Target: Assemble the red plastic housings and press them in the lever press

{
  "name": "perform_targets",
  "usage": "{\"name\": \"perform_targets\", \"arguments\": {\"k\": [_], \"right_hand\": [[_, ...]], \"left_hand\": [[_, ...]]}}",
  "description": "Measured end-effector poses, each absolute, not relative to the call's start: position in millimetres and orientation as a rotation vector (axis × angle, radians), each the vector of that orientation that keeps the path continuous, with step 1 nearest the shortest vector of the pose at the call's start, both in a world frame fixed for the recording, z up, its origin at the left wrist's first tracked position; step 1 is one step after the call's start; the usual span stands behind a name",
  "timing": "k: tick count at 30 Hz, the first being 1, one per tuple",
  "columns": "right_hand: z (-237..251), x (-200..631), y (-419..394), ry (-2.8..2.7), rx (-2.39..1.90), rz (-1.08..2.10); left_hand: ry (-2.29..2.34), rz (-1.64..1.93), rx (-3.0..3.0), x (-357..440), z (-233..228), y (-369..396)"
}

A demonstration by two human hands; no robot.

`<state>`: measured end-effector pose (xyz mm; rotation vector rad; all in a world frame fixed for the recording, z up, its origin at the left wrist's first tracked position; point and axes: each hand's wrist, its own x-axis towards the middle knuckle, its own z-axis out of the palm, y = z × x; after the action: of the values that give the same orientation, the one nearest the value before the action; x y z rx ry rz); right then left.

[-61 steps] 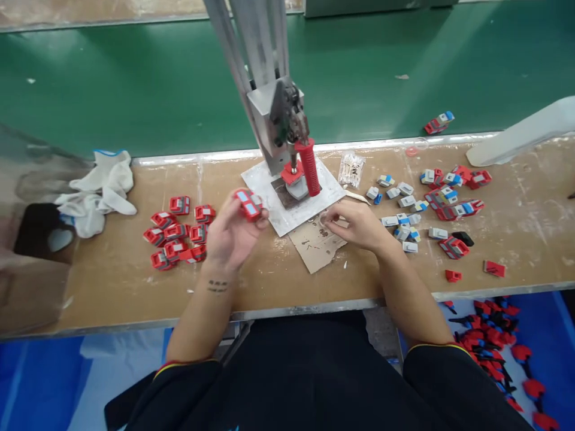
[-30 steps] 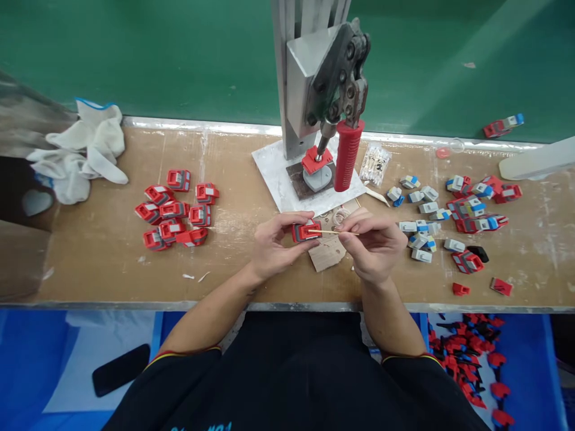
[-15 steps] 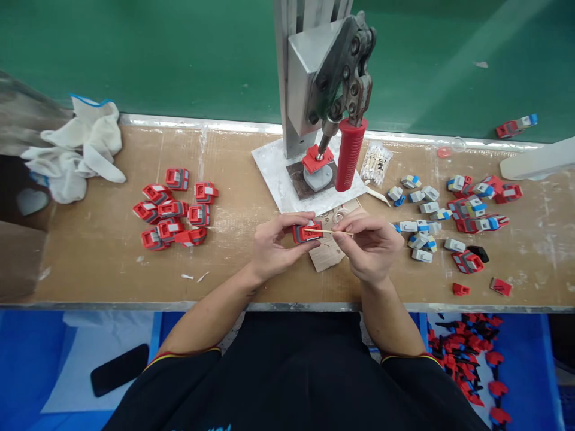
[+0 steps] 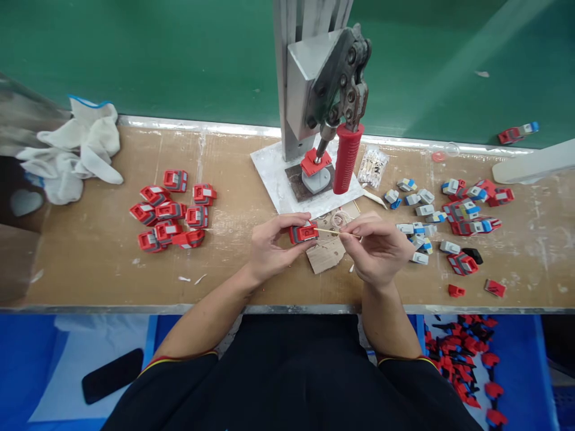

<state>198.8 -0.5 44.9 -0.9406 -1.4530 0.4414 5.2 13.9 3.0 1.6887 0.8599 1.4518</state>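
My left hand (image 4: 275, 244) is closed on a red and grey plastic toy part (image 4: 303, 232), thumb and fingers at its edges. Between the thumb and fingers of my right hand (image 4: 376, 245) is a thin wooden stick (image 4: 329, 231), its tip pointing left at the part's right end. Whether the tip touches the part is hard to tell. Beneath the stick lies a piece of brown cardboard (image 4: 326, 254) with a small clear round cap (image 4: 339, 220) on it. A bag of cotton swabs (image 4: 372, 166) sits farther back.
A toggle press with a red handle (image 4: 347, 158) stands behind my hands. Several red parts (image 4: 168, 211) are grouped on the left, near white gloves (image 4: 92, 140). Several white and blue pieces (image 4: 424, 209) and red assemblies (image 4: 465, 215) lie on the right. A blue bin (image 4: 525, 359) holds red pieces below.
My right hand has drawn the stick a little to the right, from over the part's top to its right end. The left hand still holds the part in nearly the same place.
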Motion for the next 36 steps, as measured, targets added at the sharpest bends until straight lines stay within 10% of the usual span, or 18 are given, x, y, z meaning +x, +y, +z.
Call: {"name": "perform_targets", "arguments": {"k": [11, 36], "right_hand": [[33.4, 243.4, 13.2, -1.924, -1.428, 0.43], [45.1, 193.6, 0.0, -1.412, -0.894, 0.785]], "left_hand": [[0.875, 1.429, 1.657, 5.2, 0.4, 15.8], [0.896, 1.432, 1.815, 2.4, 2.7, 16.2]]}}
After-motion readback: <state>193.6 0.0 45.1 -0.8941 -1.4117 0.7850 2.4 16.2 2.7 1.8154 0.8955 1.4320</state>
